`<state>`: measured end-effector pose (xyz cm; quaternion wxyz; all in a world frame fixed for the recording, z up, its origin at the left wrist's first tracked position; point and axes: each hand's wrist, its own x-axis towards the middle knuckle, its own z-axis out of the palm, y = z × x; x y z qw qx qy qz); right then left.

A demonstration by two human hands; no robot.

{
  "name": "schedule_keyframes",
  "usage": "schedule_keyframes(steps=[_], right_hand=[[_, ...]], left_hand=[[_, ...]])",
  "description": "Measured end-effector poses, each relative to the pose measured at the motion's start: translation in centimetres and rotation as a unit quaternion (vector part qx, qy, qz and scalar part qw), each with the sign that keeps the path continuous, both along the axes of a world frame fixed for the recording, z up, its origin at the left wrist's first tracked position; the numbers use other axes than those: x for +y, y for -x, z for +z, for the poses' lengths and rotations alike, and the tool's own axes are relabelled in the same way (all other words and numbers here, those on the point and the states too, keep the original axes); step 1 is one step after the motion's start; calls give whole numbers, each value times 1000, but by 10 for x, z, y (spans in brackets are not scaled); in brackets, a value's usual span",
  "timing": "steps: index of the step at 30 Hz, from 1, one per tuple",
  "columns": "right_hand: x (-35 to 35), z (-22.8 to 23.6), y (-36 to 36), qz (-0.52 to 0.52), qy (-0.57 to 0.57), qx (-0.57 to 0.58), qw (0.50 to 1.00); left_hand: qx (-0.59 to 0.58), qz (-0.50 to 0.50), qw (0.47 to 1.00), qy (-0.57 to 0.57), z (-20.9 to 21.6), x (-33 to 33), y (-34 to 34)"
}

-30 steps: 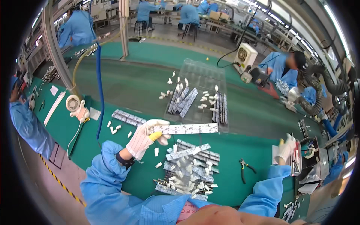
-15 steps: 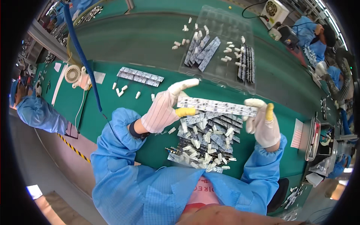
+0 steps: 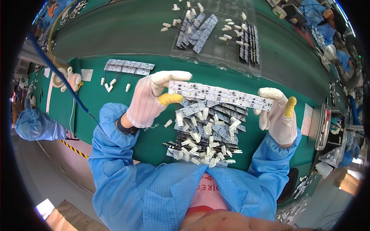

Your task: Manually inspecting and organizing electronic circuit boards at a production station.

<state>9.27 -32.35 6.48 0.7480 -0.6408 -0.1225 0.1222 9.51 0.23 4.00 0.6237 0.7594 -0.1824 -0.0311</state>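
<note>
A long white LED circuit board [image 3: 219,95] spans between my two gloved hands above the bench, its dotted face turned up. My left hand [image 3: 145,101] grips its left end, the yellow-tipped thumb at the lower edge and a finger stretched along the top. At the other end, my right hand [image 3: 280,120] has its fingers against the board, while its yellow-tipped thumb stands up, apart from it. Below lies a heap of similar boards [image 3: 223,133] with short leads and white plug connectors [image 3: 208,128], partly hidden by the held board.
A clear plastic tray [image 3: 227,63] holding more boards stands beyond my hands. Two joined boards [image 3: 130,67] with leads lie at the left, near a small fan [image 3: 63,79] and a hanging blue hose [image 3: 58,73]. Co-workers' blue sleeves [image 3: 38,121] show at the sides.
The view has shifted. The held board has tilted, its right end now lower, and its face shows more fully. Both hands still stay at its ends.
</note>
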Motion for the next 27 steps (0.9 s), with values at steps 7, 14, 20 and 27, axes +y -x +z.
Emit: schedule_keyframes(steps=[7, 14, 20, 27], right_hand=[[-1, 7, 6, 60, -13, 29, 998], [-5, 11, 3, 88, 25, 10, 996], [-5, 9, -1, 68, 33, 12, 997], [-6, -6, -6, 12, 14, 38, 999]], left_hand=[[128, 22, 990, 60, -3, -10, -14], [68, 38, 993, 93, -17, -2, -16], [34, 59, 993, 92, -7, -2, -6], [45, -21, 990, 131, 11, -3, 9]])
